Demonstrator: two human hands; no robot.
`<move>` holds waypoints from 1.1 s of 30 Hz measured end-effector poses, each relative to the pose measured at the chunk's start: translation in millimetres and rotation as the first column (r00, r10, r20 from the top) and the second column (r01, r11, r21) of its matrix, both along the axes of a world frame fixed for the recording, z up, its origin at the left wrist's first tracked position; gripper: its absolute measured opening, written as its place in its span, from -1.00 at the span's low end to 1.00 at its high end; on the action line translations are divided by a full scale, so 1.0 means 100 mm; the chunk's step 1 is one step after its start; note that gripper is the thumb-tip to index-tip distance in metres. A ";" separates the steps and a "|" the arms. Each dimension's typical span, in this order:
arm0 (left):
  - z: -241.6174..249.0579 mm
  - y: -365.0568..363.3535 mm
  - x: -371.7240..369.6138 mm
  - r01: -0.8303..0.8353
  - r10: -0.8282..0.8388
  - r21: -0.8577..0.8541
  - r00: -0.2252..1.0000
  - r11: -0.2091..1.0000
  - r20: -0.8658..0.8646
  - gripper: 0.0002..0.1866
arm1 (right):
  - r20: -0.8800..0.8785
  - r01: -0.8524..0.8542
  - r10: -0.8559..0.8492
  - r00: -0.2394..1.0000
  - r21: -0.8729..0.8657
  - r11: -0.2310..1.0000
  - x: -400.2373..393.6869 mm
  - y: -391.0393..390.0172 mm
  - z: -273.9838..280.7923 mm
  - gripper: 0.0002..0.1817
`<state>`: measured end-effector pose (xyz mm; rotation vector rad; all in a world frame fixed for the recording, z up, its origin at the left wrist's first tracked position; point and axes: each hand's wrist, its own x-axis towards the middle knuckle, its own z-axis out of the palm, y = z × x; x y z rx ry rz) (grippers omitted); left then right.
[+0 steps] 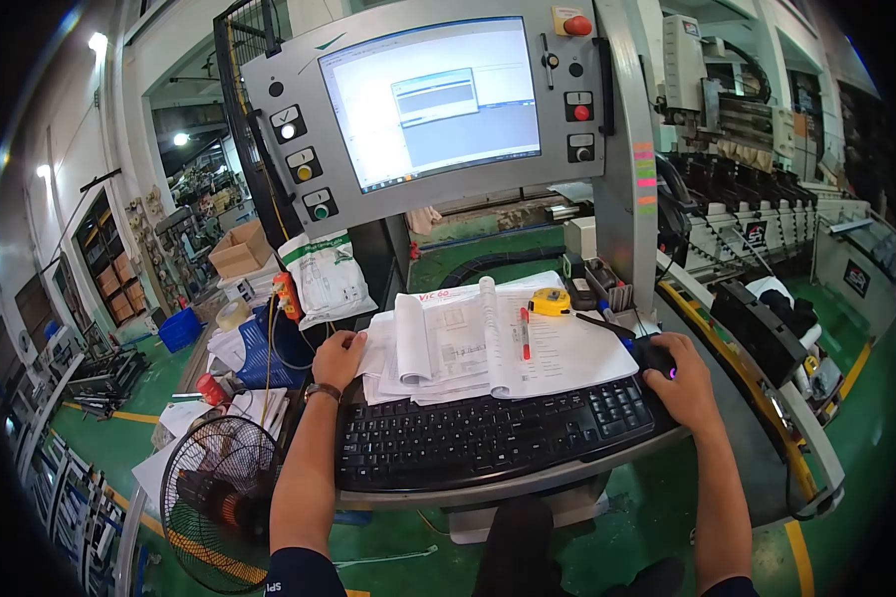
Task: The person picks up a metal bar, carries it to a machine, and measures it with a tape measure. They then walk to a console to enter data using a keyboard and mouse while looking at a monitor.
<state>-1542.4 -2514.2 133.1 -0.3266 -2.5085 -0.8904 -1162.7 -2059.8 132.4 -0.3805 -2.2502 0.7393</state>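
My right hand is wrapped over a black computer mouse with a small purple glow, right of the black keyboard. My left hand, a dark band at its wrist, rests at the left edge of the papers. Its fingers are curled, and what lies under them is hidden. Stacked papers with curled-up sheets lie behind the keyboard. On them sit a red marker and a yellow tape measure. Above, a monitor shows a small dialog window.
Push buttons and a red emergency stop flank the screen. A white plastic packet stands behind my left hand. At lower left is a black wire-cage fan. A large machine stands at right on the green floor.
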 end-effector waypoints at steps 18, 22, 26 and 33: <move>-0.02 -0.02 -0.04 0.003 -0.003 -0.013 1.000 1.000 -0.016 -0.46 | -0.034 0.005 -0.005 0.999 -0.005 1.000 -0.01 0.00 -0.01 -0.47; -0.01 -0.01 -0.02 0.016 -0.016 0.004 1.000 1.000 -0.012 -0.47 | -0.046 0.007 -0.006 0.999 0.026 1.000 -0.02 0.03 -0.05 -0.47; -0.08 -0.05 -0.13 0.015 -0.015 -0.002 0.999 1.000 -0.044 -0.47 | -0.055 0.005 -0.005 0.998 0.002 1.000 -0.03 0.01 -0.04 -0.46; -0.06 -0.05 -0.11 0.051 -0.051 0.002 0.997 0.999 -0.051 -0.49 | -0.024 0.001 0.000 1.000 0.005 1.000 -0.01 0.03 -0.03 -0.46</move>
